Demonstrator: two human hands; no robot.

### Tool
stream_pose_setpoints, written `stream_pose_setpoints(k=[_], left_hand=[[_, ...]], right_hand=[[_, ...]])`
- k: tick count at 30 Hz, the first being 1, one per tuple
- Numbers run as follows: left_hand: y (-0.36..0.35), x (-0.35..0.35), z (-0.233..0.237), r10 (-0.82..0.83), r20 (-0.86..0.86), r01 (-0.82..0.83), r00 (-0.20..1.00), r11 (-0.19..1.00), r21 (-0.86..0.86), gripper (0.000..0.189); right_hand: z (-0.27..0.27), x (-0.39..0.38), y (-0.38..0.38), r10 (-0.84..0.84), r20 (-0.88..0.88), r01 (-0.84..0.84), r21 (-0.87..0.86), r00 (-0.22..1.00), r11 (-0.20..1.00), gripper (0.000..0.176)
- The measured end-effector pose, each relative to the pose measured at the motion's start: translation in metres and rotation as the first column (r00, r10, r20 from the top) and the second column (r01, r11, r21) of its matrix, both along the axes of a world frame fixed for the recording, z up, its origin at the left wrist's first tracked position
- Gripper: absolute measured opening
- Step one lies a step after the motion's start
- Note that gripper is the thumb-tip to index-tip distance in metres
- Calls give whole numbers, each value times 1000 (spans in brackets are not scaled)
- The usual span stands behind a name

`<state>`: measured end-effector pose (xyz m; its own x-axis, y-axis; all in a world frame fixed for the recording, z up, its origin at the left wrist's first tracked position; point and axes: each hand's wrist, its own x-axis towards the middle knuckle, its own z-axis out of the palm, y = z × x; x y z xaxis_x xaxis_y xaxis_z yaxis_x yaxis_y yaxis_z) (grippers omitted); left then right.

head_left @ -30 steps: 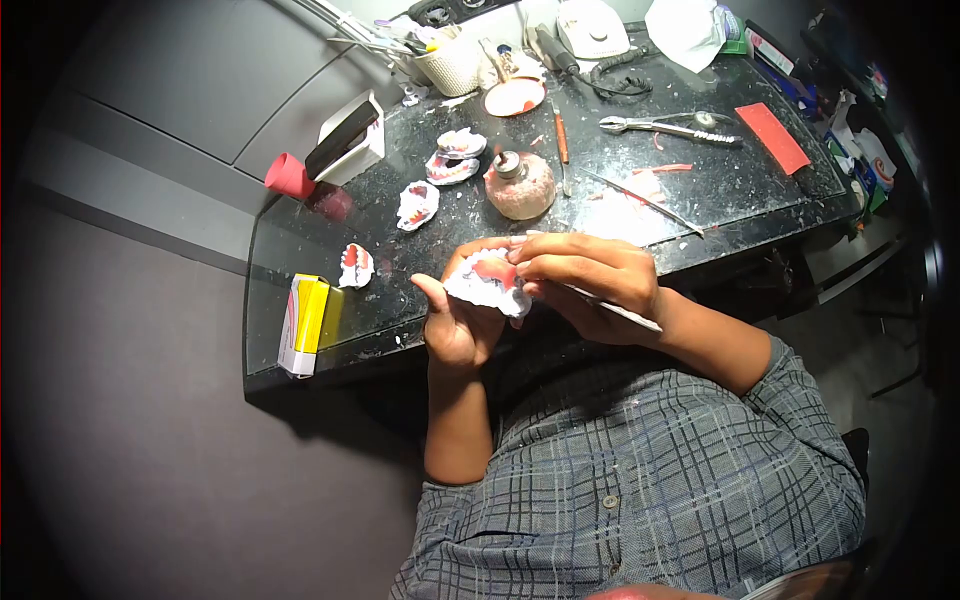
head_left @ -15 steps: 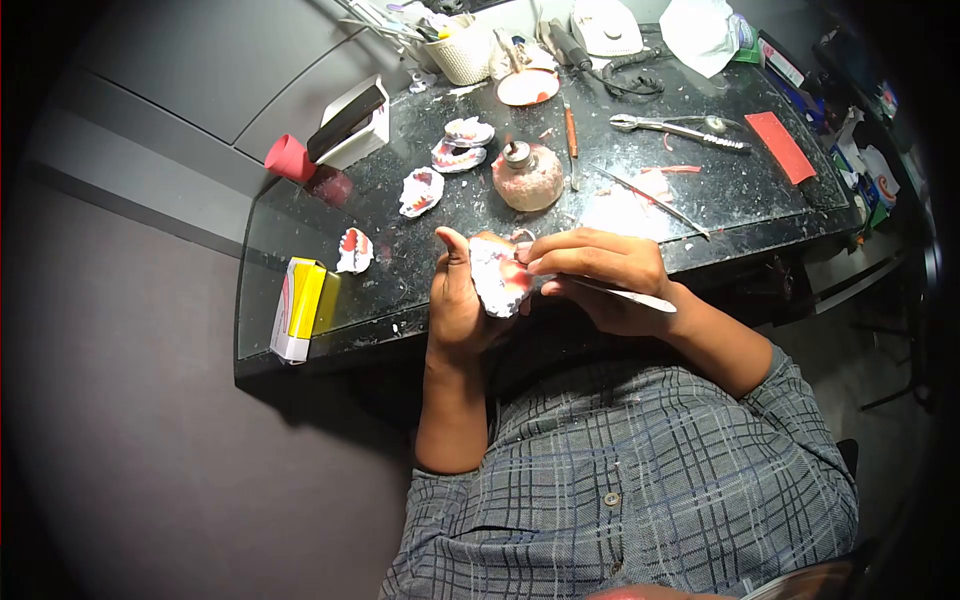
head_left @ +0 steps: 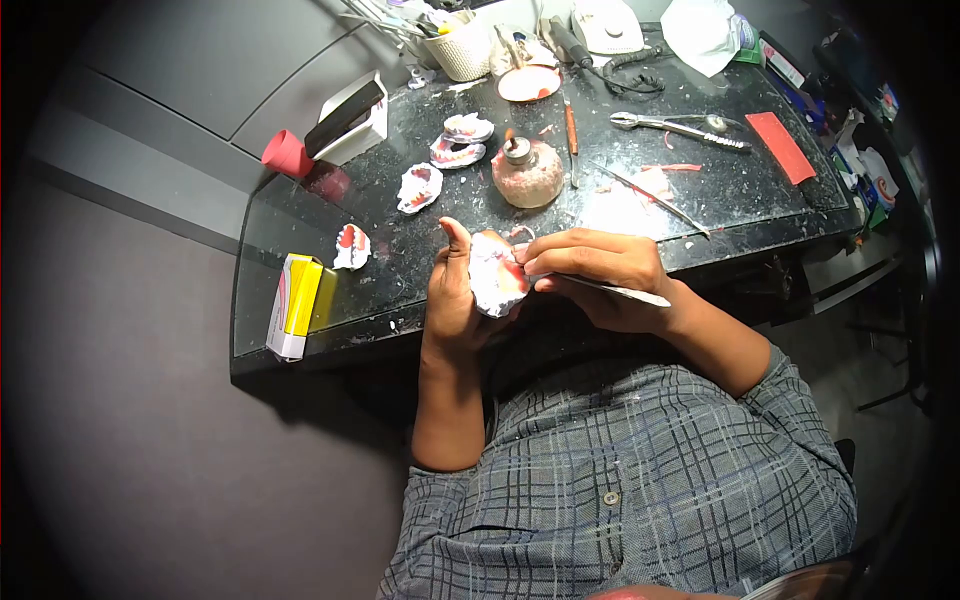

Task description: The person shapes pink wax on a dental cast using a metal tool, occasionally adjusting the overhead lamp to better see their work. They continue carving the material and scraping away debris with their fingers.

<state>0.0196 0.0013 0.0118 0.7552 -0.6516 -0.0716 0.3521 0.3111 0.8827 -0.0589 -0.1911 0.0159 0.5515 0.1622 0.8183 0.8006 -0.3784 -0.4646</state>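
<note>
My left hand (head_left: 451, 292) grips a white plaster dental model (head_left: 491, 291) with red-pink wax on it, thumb raised along its side. In my right hand (head_left: 607, 272) is a slim wax spatula (head_left: 637, 295), its pale flat end pointing out to the right. The working tip meets the model near the wax, mostly hidden by my fingers. Just beyond my hands stands a spirit lamp (head_left: 528, 178) with a small flame at its wick.
Several other dental models, including one (head_left: 352, 247) at left, lie on the black table (head_left: 400, 280). A yellow-white box (head_left: 296, 306) sits at the left edge. Rightward are a carving tool (head_left: 650, 198), a metal instrument (head_left: 680, 131) and a red wax sheet (head_left: 780, 147).
Both hands stay at the same spot with the model and spatula. The model has turned slightly, and the view has shifted a little.
</note>
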Motion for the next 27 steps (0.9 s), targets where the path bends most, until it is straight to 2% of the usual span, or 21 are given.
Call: stream_pose_setpoints(k=[4,7,8,9,10,11,12,13,15,16,18,19,21,22,24,25,27], left_hand=[[-1,0,0,36,0,-36,999,999,3,73],[1,4,-11,-3,1,3,1000,1000,4,72],[0,10,-30,157,252,-185,955,979,90,72],[0,13,-41,274,497,-380,823,917,124,72],[-3,8,-24,274,497,-380,823,917,124,72],[-3,2,-4,131,205,-145,970,988,54,70],[-3,-1,9,-75,-86,68,993,994,-86,67],[0,1,8,-75,-86,67,994,994,-86,67],[4,7,6,-150,9,149,989,987,57,62],[5,8,7,-148,9,147,989,988,56,62],[5,10,9,-166,-106,171,981,984,44,55],[4,10,10,-166,-106,171,980,984,42,55],[1,9,11,-60,-167,89,984,981,170,53],[3,12,11,-60,-167,89,984,982,169,53],[8,16,12,-226,-161,245,961,963,112,50],[7,15,13,-225,-163,244,961,963,112,50],[5,11,16,-125,-235,158,964,979,127,48]], right_hand=[[-2,1,0,-6,2,6,13,1000,1000,19],[-4,2,0,-15,14,15,-10,1000,1000,18],[-5,2,0,-16,12,16,-6,1000,1000,18],[-5,2,0,-17,11,17,-2,1000,1000,17],[-4,2,0,-17,11,17,-2,1000,1000,17],[-4,2,0,-19,18,19,-7,1000,1000,18],[-4,1,0,-21,24,21,-11,1000,1000,18],[-4,1,0,-20,24,21,-11,1000,1000,18],[-4,1,-1,-32,37,33,-37,999,999,19],[-4,1,-1,-30,37,32,-38,999,999,19],[-5,2,-2,-9,37,10,-26,999,1000,16],[-5,2,-4,-9,37,10,-27,999,1000,16],[-6,3,-6,-14,28,15,-36,1000,999,14],[-5,3,-7,-14,27,15,-37,1000,999,14],[-1,4,-11,30,40,-27,-70,999,997,24],[-1,5,-11,31,38,-28,-71,999,997,24],[0,7,-12,70,32,-68,-61,997,996,24]])
